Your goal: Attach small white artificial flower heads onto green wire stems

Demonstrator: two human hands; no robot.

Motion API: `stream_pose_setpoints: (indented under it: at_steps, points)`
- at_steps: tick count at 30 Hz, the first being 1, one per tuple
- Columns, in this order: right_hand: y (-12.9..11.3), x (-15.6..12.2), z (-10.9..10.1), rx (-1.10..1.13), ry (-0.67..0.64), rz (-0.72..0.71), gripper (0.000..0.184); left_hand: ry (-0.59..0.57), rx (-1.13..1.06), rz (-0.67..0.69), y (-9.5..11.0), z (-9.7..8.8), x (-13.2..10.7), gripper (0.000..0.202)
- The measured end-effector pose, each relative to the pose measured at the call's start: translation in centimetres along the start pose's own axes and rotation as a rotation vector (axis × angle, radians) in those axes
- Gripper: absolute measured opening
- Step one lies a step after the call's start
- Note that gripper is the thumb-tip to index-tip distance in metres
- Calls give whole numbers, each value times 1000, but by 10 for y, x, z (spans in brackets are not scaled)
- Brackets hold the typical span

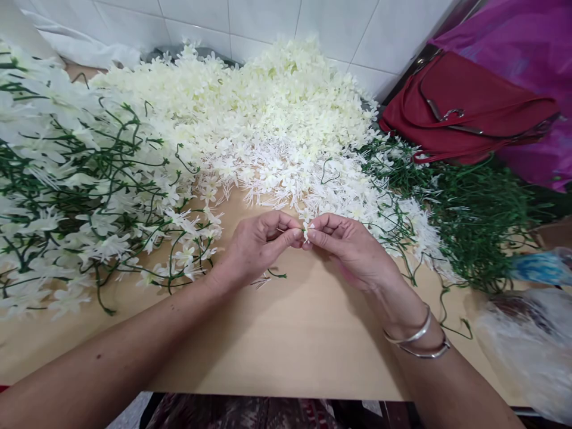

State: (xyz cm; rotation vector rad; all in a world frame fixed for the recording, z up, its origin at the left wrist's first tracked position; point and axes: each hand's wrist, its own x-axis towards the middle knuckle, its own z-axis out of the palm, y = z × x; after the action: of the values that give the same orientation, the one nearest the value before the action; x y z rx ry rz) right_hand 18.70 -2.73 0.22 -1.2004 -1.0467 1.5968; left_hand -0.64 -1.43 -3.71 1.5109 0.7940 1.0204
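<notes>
Over the middle of the table, my left hand [263, 241] and my right hand [348, 241] meet fingertip to fingertip. Pinched between them is a small white artificial flower [306, 231], with both thumbs and forefingers closed on it. A green stem runs from my left fingers, and its curled end [277, 274] shows just below that hand. Right behind my hands lies a heap of loose white flower heads [286, 173]. To the left is a pile of white flowers on green stems [102, 196]. Bare green stems [478, 214] are bunched on the right.
A wooden table [286, 345] carries everything. Cream flower petals [286, 95] are heaped against the tiled wall [263, 21]. At the back right sits a red handbag [469, 107] by a purple bag [536, 59]. A clear plastic bag [531, 345] lies at the right edge.
</notes>
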Motion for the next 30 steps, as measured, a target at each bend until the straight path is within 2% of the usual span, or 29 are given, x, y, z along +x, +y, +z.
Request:
stream_pose_setpoints:
  at_steps: [8,21,30]
  points:
    - [0,0,-6,36,-22,16,34,21,-15,-4,7,5,-2,16]
    - [3,-3,6,10,72,-8,38,25,18,-7,4,1,-2,18]
    - [-2,-2,2,-16,0,34,37,-2,18,-23,1,2,-3,15]
